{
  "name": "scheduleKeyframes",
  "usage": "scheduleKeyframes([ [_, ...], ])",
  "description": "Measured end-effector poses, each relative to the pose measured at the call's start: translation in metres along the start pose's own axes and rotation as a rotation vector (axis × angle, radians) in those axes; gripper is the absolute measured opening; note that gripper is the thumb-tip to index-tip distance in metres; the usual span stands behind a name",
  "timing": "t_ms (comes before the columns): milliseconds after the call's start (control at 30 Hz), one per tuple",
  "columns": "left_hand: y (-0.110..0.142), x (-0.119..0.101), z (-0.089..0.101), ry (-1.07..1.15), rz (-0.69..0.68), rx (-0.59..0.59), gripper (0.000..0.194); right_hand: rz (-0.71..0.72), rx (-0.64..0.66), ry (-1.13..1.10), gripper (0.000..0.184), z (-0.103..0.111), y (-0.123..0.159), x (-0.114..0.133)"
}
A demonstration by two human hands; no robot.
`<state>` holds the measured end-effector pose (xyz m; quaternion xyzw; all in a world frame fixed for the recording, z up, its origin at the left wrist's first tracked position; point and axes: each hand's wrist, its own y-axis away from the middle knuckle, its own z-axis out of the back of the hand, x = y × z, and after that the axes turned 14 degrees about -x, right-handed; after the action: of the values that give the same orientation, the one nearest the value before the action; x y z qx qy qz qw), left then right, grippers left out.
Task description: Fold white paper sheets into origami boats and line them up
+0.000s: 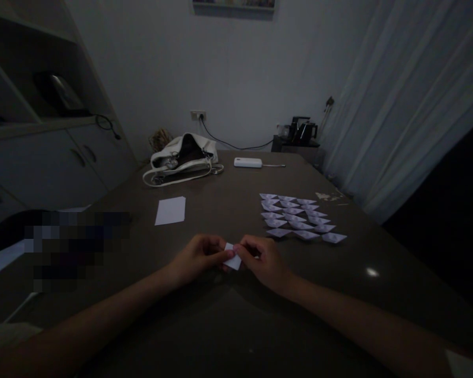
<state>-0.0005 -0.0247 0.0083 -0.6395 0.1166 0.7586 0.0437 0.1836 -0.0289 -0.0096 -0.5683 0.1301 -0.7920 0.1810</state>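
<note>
White paper: should feel light and thin, stiffer where layered, easy to crease or tear.
Hold: pinch its edges lightly, probably best near the corners.
Look: small, seemingly folded, tilted with one corner towards you; your fingers hide part of it.
Left hand and right hand: both pinching the paper.
Place: between your hands, at the near worktop, left of the paper boats.

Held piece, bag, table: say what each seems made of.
Held piece: likely matte white paper, with flat face and straight edges. Bag: smooth pale leather or imitation, perhaps, given its sagging sides. Table: glossy, maybe stone or laminate; it mirrors a bright spot.
</note>
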Motion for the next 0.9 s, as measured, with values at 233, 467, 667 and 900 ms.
scheduleKeyframes([
  [233,0.000,-0.007,0.003,0.073,0.054,-0.144,0.032,-0.030,-0.027,-0.103,0.025,0.000,-0.002,-0.001],
  [467,-0.004,0.001,0.003,0.068,0.025,-0.080,0.029,-0.009,-0.025,-0.106,0.023,0.001,-0.004,-0.003],
  [667,-0.004,0.003,0.003,0.097,0.034,-0.081,0.023,-0.015,-0.018,-0.160,0.022,0.002,-0.004,-0.001],
  [900,-0.005,0.001,0.005,0.109,0.013,-0.089,0.024,-0.094,0.001,-0.172,0.022,-0.001,-0.003,-0.003],
])
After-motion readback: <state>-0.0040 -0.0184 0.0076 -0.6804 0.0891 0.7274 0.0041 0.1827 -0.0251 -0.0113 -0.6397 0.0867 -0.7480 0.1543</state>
